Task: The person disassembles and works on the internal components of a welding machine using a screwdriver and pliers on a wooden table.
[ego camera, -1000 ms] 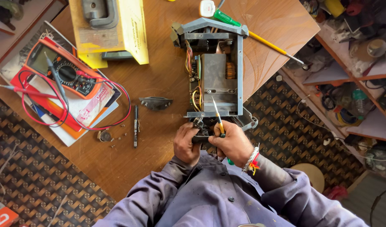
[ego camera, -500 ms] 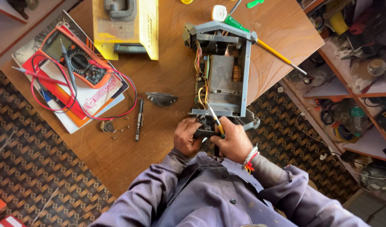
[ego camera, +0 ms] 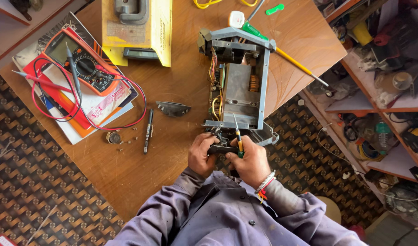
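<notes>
Opened device (ego camera: 238,86): a grey metal-framed electrical unit with its cover off is lying on the wooden table (ego camera: 181,132), showing a circuit board, coloured wires and a copper coil; its near end is reaching the table's edge, right in front of the person.
Small dark part (ego camera: 220,146): it is sitting at the near end of the opened device, between the two hands.
Left hand (ego camera: 201,154): it is curling its fingers closed around the small dark part, just left of the device's near end.
Right hand (ego camera: 251,159): it is closing in a fist around a yellow-and-green screwdriver (ego camera: 237,135), whose blade is pointing up into the device's near end.
Long yellow screwdriver (ego camera: 291,61): it is lying slantwise at the device's far right corner.
Black pen-like tool (ego camera: 148,130): it is lying well to the left of the device.
Dark curved piece (ego camera: 173,108): it is resting between that tool and the device.
Orange multimeter (ego camera: 81,68): it is lying far left of the device on papers, with red and black leads looping around it.
Yellow casing (ego camera: 138,27): it is lying beyond the device, to its left.
</notes>
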